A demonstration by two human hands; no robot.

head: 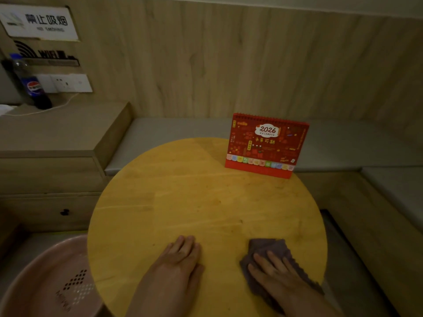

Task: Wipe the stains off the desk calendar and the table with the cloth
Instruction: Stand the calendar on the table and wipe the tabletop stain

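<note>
From the head camera, a round yellow wooden table fills the middle of the view, its surface marked by faint streaks and small dark spots. The left hand lies flat on the tabletop at about six o'clock, palm down, fingers straight and pressed close together, holding nothing. The right hand sits at about five o'clock, palm down on a crumpled purple-grey cloth, its fingers straight and slightly spread, pressing the cloth against the wood; the cloth sticks out ahead of the fingertips and trails back along the wrist toward the table's edge. The red desk calendar, marked 2026, stands upright at about one o'clock near the far rim, well apart from both hands and the cloth. Off the table at eight o'clock sits a pink plastic basin, partly under the rim. At ten o'clock a dark cola bottle stands on a wooden ledge beside a white wall socket, below a no-smoking sign.
</note>
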